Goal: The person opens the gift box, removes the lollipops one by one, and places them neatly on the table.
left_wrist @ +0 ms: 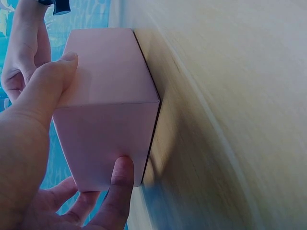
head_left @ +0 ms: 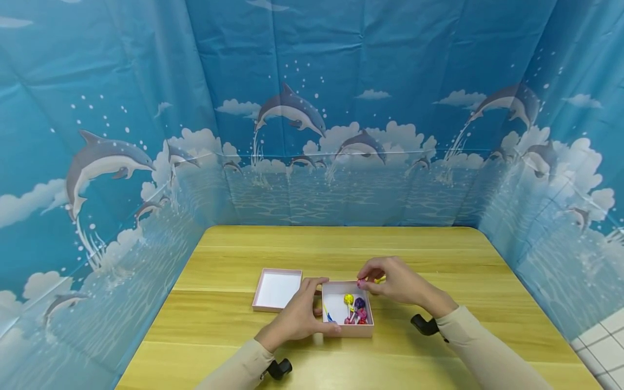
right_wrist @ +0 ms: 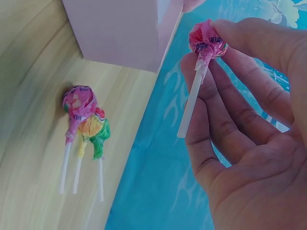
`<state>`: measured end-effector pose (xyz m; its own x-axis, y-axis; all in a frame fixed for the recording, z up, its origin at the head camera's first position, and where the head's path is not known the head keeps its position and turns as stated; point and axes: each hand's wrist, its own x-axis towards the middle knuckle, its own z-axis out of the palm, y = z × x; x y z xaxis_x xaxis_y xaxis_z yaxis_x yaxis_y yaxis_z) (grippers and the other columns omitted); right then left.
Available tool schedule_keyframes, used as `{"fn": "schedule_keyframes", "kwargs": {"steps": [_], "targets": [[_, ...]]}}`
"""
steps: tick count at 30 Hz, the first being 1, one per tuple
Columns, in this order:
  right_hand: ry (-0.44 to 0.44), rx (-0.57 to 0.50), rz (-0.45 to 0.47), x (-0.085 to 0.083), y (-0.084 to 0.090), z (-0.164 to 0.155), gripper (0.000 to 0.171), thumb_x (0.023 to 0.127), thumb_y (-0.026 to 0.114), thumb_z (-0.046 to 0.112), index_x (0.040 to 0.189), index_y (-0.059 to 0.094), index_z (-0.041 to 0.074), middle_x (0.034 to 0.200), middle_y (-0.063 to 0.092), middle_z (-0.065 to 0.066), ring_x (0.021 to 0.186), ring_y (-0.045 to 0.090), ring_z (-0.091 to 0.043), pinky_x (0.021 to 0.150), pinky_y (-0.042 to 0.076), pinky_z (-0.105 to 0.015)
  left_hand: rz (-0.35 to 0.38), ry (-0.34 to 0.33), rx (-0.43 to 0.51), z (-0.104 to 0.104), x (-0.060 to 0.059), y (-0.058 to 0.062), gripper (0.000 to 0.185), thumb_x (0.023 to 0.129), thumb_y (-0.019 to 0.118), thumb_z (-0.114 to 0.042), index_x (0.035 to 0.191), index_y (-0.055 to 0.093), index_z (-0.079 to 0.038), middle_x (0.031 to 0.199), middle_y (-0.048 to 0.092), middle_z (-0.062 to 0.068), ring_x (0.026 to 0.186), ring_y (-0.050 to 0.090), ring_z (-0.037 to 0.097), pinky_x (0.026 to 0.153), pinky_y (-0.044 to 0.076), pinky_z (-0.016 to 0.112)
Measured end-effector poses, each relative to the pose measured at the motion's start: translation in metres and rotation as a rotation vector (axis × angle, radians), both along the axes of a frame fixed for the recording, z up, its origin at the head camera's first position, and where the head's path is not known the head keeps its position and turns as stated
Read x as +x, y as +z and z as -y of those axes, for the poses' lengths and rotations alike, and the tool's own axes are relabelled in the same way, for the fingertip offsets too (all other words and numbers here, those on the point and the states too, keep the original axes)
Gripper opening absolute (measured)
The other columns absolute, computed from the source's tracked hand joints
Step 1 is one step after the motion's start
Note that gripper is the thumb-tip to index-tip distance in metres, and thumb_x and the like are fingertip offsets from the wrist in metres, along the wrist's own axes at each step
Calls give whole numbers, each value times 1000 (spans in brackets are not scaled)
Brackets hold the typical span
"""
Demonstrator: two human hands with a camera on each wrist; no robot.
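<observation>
A pink box [head_left: 351, 331] with a white inside stands on the table, several wrapped lollipops [head_left: 360, 303] in it, yellow, purple, pink and red. My left hand [head_left: 298, 316] grips the box at its left side. Its thumb lies along one wall and a fingertip presses another wall in the left wrist view. Over the box's far right corner, my right hand [head_left: 401, 280] pinches a pink-wrapped lollipop [right_wrist: 207, 42] by its head, between thumb and fingertips. The white stick points away from the pinch.
Three more lollipops, one pink [right_wrist: 79, 101], one yellow and one green, lie on the wooden table [head_left: 224, 330] beyond the box, near the right hand. A shallow lid [head_left: 279, 288], white inside, lies left of the box. A dolphin-print curtain [head_left: 341, 195] surrounds the table.
</observation>
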<state>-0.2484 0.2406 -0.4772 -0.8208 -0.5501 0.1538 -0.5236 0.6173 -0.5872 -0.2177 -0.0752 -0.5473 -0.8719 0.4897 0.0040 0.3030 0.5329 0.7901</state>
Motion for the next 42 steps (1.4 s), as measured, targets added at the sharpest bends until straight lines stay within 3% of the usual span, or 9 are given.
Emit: {"fn": "schedule_keyframes", "kwargs": {"steps": [13, 23, 31, 42], "targets": [[-21, -3, -14, 1, -6, -12, 15, 109, 87, 26, 118, 87, 15, 106, 85, 11, 93, 77, -1, 91, 70, -39, -26, -2, -8, 0, 1, 1, 120, 87, 105, -53, 180, 39, -16, 162, 52, 16, 143, 62, 27, 112, 65, 36], [-49, -1, -25, 3, -12, -23, 9, 108, 87, 25, 115, 87, 20, 107, 84, 12, 93, 76, -1, 90, 70, -42, -43, 6, -38, -1, 1, 1, 122, 86, 104, -56, 181, 38, -16, 164, 53, 15, 148, 61, 29, 126, 56, 55], [-92, -6, 37, 3, -18, -31, 12, 108, 88, 25, 118, 87, 18, 109, 85, 11, 94, 76, -2, 88, 66, -28, -43, 9, -43, -1, 1, 1, 122, 87, 104, -55, 181, 38, -16, 164, 52, 15, 149, 61, 30, 125, 56, 57], [-109, 0, 45, 0, -29, -40, 10, 105, 88, 15, 115, 86, 17, 111, 86, 5, 94, 79, -6, 83, 66, -25, -42, 11, -39, -1, 0, 0, 122, 87, 104, -54, 181, 38, -16, 165, 52, 14, 150, 61, 30, 125, 57, 55]]}}
